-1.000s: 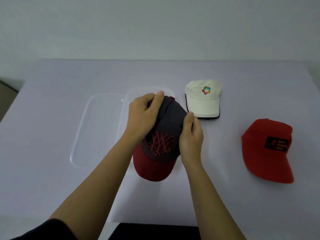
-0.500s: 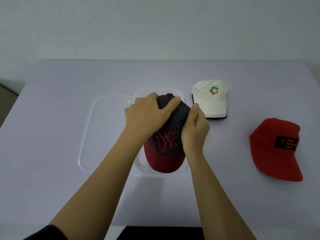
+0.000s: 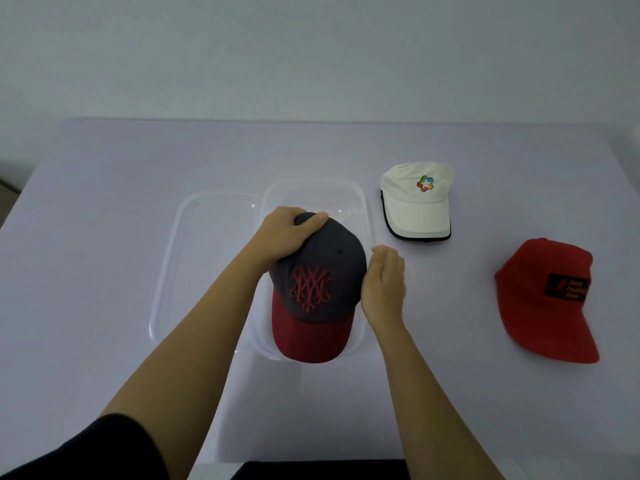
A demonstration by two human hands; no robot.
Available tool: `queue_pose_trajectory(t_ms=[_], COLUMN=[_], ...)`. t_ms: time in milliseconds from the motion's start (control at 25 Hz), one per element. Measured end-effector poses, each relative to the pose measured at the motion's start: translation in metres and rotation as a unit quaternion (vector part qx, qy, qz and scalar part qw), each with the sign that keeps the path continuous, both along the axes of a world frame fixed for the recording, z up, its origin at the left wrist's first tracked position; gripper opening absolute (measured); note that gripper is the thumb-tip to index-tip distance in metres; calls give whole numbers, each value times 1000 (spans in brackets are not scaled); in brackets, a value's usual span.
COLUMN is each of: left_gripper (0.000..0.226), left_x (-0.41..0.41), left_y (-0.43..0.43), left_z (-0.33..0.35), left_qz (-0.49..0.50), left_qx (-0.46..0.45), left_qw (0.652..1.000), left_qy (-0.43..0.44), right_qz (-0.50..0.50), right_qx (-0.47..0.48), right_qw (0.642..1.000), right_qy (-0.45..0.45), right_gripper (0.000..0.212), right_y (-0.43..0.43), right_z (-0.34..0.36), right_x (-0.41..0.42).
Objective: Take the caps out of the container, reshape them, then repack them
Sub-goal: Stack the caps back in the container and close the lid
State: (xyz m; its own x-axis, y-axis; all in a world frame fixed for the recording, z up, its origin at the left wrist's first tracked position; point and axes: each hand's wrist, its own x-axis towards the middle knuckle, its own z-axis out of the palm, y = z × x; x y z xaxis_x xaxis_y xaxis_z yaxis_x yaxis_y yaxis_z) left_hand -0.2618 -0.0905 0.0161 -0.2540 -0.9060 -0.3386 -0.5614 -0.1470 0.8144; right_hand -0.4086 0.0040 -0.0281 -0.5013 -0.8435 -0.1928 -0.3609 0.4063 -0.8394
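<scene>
A dark grey cap [image 3: 322,271] with a red brim lay over a clear container [image 3: 362,206] at the middle of a pale table [image 3: 104,188], its brim jutting past the container's near rim. The left hand [image 3: 284,237] gripped the back of the crown, thumb curled over the top. The right hand [image 3: 384,289] was flat with straight fingers against the cap's right side, holding nothing. A clear lid [image 3: 194,237] lay just left of the container. A white cap [image 3: 415,209] sat towards the far edge and a red cap [image 3: 540,299] near the right edge.
</scene>
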Motion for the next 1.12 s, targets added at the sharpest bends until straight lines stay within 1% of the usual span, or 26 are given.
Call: queue_pose_trajectory(t_ms=[40,80,160,240,400,520,600,720,760,840,920,960,1000,1040,1120], left_gripper=[46,46,47,48,49,51,47,45,46,48,51,53,53,50,40], left_x=[3,5,4,1,-7,-11,-11,-16,-18,-19,-20,-23,-27,-33,-57], left_y=[-3,-5,-7,-7,-13,-16,-17,-18,-17,-16,-14,-14,-13,-13,-16], left_z=[-9,-18,-36,-50,-63,-71,-74,-76,-77,-77,-68,-60,-49,-37,-8], left_qz=[13,19,11,-2,-18,13,31,-39,-45,-24,20,47,74,94,98], left_qx=[12,19,29,33,15,-1,-1,16,22,36,39,14,-31,-91,-204], left_qw=[1000,1000,999,999,998,998,999,996,994,992,989,987,985,981,970], left_qy=[2,-3,-28,-43,-57,-55,-45,-84,-99,-121,-142,-151,-152,-141,-89], right_qz=[16,43,88,88,76,75,79,78,77,75,85,87,81,69,46], right_qx=[39,77,122,123,122,120,117,115,113,114,126,119,97,63,8], right_qw=[999,996,987,988,990,990,990,990,991,991,988,989,992,995,999], right_qy=[1,-16,-47,-41,4,12,16,10,9,2,-9,-17,-22,-18,27], right_gripper=[34,39,47,48,43,43,43,43,43,43,46,50,53,53,50], right_y=[5,10,17,19,16,16,15,15,15,16,16,15,14,11,2], right_z=[-8,-14,-21,-23,-22,-24,-24,-27,-28,-30,-27,-24,-20,-15,-5], right_x=[-3,-5,-5,-3,0,0,0,0,0,-1,-1,-3,-6,-12,-33])
